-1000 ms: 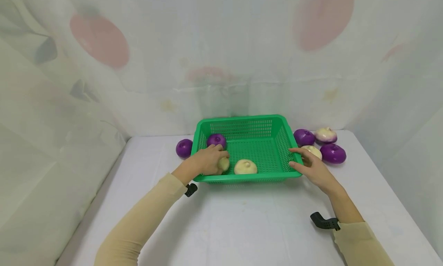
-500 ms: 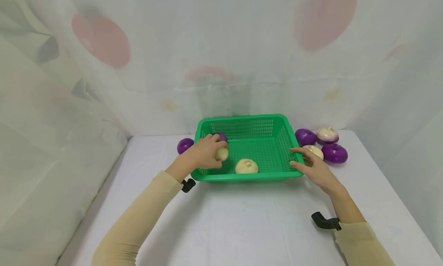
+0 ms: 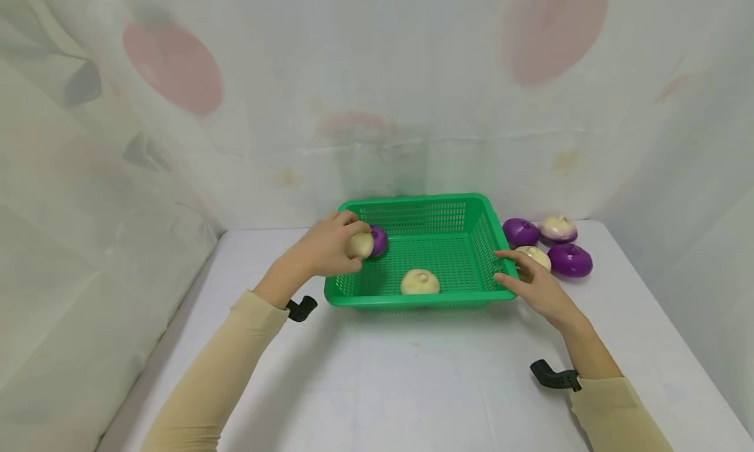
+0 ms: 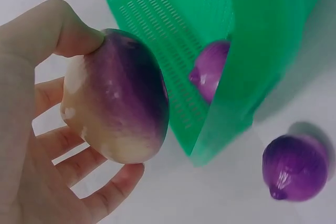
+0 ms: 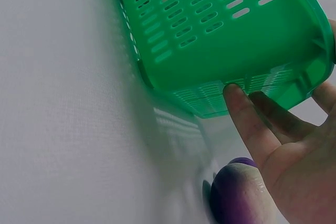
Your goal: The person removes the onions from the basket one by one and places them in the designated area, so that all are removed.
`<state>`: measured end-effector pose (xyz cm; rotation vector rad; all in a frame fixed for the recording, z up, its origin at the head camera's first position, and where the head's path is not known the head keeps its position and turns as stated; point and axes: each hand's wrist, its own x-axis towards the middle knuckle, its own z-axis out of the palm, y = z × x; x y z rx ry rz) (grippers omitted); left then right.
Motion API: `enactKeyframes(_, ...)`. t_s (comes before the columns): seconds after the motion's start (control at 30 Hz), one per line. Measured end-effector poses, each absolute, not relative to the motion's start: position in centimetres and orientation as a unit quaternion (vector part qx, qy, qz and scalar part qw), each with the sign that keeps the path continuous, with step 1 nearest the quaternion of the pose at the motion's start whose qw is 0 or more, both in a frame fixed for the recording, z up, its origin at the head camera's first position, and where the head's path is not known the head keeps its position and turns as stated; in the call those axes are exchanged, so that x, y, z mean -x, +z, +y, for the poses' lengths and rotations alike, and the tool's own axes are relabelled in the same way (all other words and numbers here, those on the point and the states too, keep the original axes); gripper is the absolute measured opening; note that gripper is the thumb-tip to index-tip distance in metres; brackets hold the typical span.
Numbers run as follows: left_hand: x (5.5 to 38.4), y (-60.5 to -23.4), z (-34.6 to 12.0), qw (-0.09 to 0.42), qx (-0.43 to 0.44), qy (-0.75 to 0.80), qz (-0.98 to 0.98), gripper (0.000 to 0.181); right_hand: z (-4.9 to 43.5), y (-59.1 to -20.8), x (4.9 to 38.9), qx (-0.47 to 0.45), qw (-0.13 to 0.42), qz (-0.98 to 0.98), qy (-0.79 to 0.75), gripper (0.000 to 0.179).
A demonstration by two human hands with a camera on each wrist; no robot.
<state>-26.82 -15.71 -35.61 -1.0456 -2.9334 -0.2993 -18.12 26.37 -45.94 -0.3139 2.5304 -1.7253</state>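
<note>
My left hand (image 3: 326, 246) grips a white-and-purple turnip (image 4: 118, 98), its thumb on one side and fingers on the other, over the left rim of the green plastic basket (image 3: 421, 301). A purple onion (image 3: 379, 241) sits in the basket's left side, partly behind the held turnip. Near the front wall inside lies a second turnip (image 3: 420, 282), pale side up. My right hand (image 3: 538, 292) holds the basket's right rim; in the right wrist view its fingers (image 5: 252, 127) press against the outer wall.
Right of the basket, two purple onions (image 3: 570, 261) and two turnips (image 3: 558, 229) are grouped on the white table (image 3: 412, 386). Another purple onion (image 4: 295, 169) lies outside the basket's left end, hidden in the head view. A printed curtain (image 3: 377, 79) hangs behind.
My left hand has lifted the turnip from the basket's front left and moved it up and leftward to the left rim. My right hand stays on the basket.
</note>
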Motion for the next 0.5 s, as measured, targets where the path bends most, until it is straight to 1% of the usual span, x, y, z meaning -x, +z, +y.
enactKeyframes(0.23,26.7,-34.3,-17.9,0.031,0.296,-0.125,-0.947,0.055,26.4,-45.9,18.1,0.105,0.03,0.821,-0.56,0.056)
enactKeyframes(0.5,26.8,-33.9,-20.0,0.064,0.282,-0.123,-0.949,0.052,26.4,-46.0,18.1,0.109,0.029,0.817,-0.565,0.056)
